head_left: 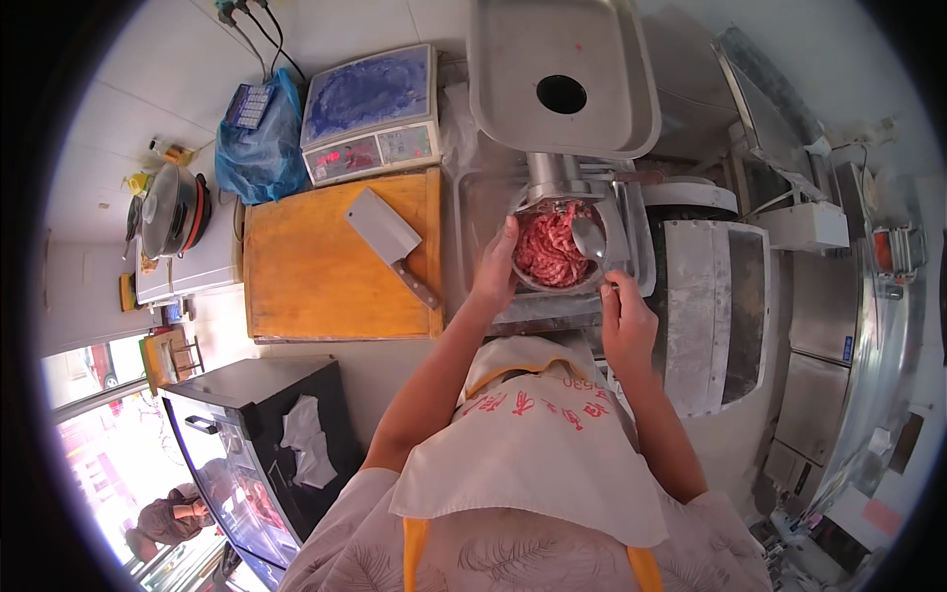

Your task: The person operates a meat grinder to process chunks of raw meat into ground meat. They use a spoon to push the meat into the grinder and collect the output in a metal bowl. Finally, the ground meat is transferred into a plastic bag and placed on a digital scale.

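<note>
Red minced meat [546, 253] fills a round metal bowl [609, 233] below the outlet of a metal meat grinder [554, 180]. My left hand [495, 270] grips the bowl's left side, thumb up near its rim. In my right hand [629, 318], at the bowl's lower right, the fingers are closed on the handle of a metal spoon [589, 238]. The spoon's head lies against the right part of the meat. Above the grinder sits its wide metal feed tray [612, 74], with a dark round hole.
A cleaver [383, 225] lies on a wooden cutting board [296, 266] at the left. Behind the board are a scale [370, 109] and a blue plastic bag [258, 158]. A dark glass-fronted cabinet [252, 380] stands lower left. Another person [170, 515] is beyond it.
</note>
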Tool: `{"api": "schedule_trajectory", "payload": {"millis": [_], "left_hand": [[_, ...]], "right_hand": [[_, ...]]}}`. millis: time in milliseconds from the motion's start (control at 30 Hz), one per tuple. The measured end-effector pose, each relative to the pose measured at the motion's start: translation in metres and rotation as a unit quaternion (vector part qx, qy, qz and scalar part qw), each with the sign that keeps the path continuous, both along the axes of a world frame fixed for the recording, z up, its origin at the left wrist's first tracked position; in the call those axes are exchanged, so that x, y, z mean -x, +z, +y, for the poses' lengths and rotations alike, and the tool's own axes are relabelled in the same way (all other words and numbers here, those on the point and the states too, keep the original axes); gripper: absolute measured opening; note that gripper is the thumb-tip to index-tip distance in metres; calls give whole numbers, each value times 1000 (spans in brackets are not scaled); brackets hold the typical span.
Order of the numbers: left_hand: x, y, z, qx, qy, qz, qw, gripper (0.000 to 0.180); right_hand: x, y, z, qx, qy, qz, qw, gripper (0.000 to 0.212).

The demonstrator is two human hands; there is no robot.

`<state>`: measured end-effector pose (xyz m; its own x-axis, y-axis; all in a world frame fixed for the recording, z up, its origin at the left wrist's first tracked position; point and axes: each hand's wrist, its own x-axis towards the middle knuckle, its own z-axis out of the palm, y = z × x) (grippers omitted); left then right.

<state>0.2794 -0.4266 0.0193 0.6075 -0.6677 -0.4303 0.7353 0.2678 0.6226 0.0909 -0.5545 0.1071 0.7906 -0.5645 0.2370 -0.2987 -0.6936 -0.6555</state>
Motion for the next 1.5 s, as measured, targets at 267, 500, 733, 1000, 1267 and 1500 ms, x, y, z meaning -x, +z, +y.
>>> {"api": "schedule_trajectory", "payload": {"millis": [267, 500, 733, 1000, 1267, 1500], "left_hand": [[-4, -10, 0, 16, 4, -10, 1000, 75], [-7, -15, 0, 4, 1, 7, 1000, 76], [-7, -13, 6, -4, -3, 2, 1000, 78], [-2, -9, 6, 7, 8, 11, 1000, 77], [6, -14, 19, -23, 11, 2, 1000, 74], [2, -12, 25, -33, 22, 3, 999, 70]], "right_hand": [[-18, -14, -24, 135, 56, -28, 989, 25], [-30, -10, -4, -115, 1, -20, 993, 15], [-19, 20, -1, -66, 31, -4, 997, 13], [-3, 0, 3, -26, 57, 6, 998, 14], [13, -1, 6, -1, 76, 34, 996, 14], [24, 10, 5, -40, 70, 60, 995, 15]]}}
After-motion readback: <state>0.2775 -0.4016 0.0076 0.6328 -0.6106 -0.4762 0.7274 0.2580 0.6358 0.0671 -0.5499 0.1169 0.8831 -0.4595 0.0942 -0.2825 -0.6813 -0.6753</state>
